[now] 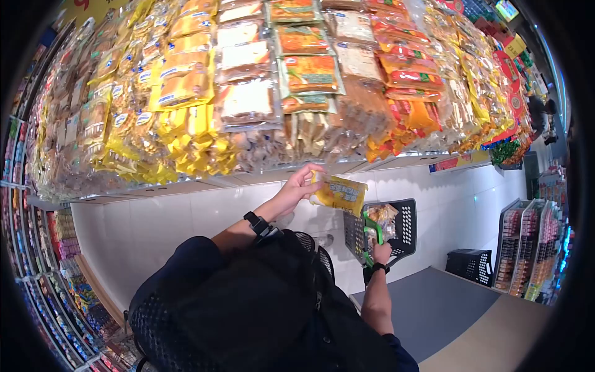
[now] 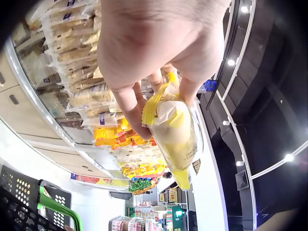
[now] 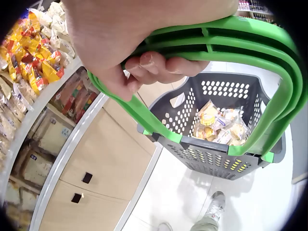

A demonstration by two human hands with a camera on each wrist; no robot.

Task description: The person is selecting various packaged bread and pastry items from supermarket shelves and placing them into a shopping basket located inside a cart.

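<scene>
Along a supermarket aisle, tall display shelves (image 1: 248,80) packed with yellow, orange and clear snack bags fill the upper view, above a white tiled floor (image 1: 161,217). Below them hangs a dark grey perforated plastic shopping basket with green handles (image 1: 396,229), which already carries a few small wrapped snacks (image 3: 219,125). Above and just left of the basket is a yellow and clear plastic packet of snack food (image 1: 339,193), lifted off the shelf and held in the air between the shelf edge and the basket rim, tilted with its lower end toward the basket.

Judging by this, the packet has been picked and sits at the point between taking it and placing it; the next move would call for lowering it over the basket's open top and letting go without crushing what lies inside.

Left hand (image 1: 302,186): fingers and thumb (image 2: 134,110) are curled round the packet's crimped top edge, pinching it. Right hand (image 1: 381,252): clenched round the green handles, carrying the basket's weight.
</scene>
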